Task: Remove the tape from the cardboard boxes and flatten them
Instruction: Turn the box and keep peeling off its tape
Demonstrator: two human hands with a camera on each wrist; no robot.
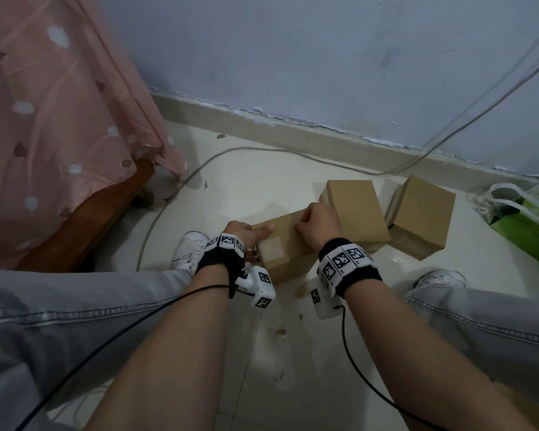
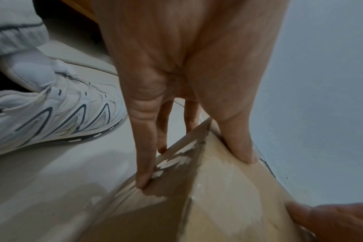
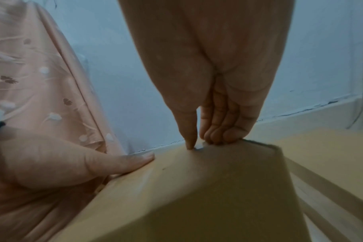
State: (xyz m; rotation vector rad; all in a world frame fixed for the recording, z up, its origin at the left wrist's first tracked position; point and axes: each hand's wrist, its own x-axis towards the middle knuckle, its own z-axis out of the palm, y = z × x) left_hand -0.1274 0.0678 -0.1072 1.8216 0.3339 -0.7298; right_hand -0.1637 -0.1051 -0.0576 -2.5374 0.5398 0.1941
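Observation:
A closed brown cardboard box (image 1: pixel 288 259) stands on the floor between my knees. My left hand (image 1: pixel 252 237) grips its near left corner, thumb flat on top and fingers (image 2: pixel 144 172) down the side. Clear tape (image 2: pixel 174 159) with torn whitish patches covers that side face. My right hand (image 1: pixel 307 219) sits at the box's far top edge. There its thumb tip and curled fingers (image 3: pixel 218 135) pinch a small lifted end of tape (image 3: pixel 199 146). Two more closed boxes (image 1: pixel 355 209) (image 1: pixel 423 213) stand behind to the right.
A bed with a pink patterned sheet (image 1: pixel 59 119) fills the left. A thin cable (image 1: pixel 262 149) runs over the pale floor along the wall. A green bag (image 1: pixel 526 219) lies at the right. My white shoes (image 1: pixel 189 248) (image 1: pixel 439 279) flank the box.

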